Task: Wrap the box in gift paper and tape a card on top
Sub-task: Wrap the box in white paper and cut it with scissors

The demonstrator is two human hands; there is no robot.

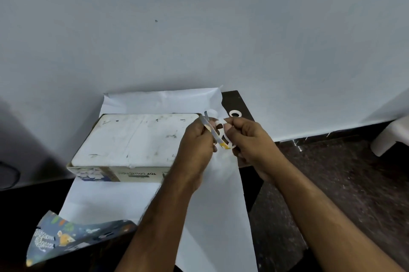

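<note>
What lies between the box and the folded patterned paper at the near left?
In the head view, only the white back of the gift paper lies between the box and the patterned paper.

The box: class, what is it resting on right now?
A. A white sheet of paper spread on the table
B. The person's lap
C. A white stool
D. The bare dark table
A: the box sits on the white sheet of paper, which shows beyond it on the near and far sides.
</note>
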